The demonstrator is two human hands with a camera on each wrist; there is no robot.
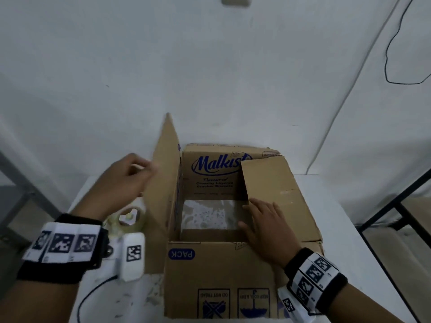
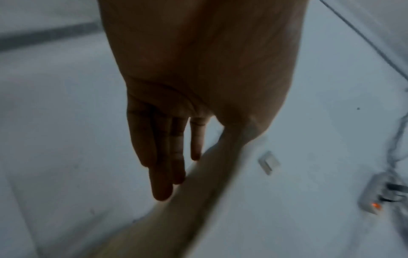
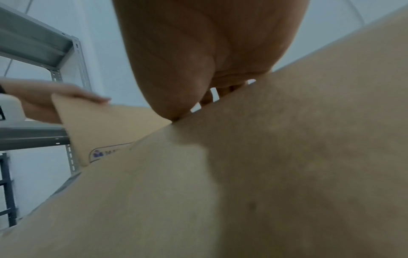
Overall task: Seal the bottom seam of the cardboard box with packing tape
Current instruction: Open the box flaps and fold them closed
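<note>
A brown Malkist cardboard box (image 1: 217, 276) stands on the white table with its top side open; the tabletop shows through the hole. Its left flap (image 1: 165, 183) stands upright, and my left hand (image 1: 126, 180) touches its outer face near the top. The left wrist view shows the straight fingers (image 2: 167, 153) along the flap's edge (image 2: 198, 192). My right hand (image 1: 263, 224) lies flat on the folded-down right flap (image 1: 275, 183), palm pressed to the cardboard (image 3: 264, 174). A roll of clear packing tape (image 1: 131, 220) lies on the table left of the box, beneath my left wrist.
The white table (image 1: 349, 229) backs onto a white wall. A grey metal shelf frame (image 1: 23, 183) stands at the left and a black frame (image 1: 396, 206) at the right. A black cable (image 1: 396, 54) hangs on the wall. A power strip (image 2: 375, 200) shows in the left wrist view.
</note>
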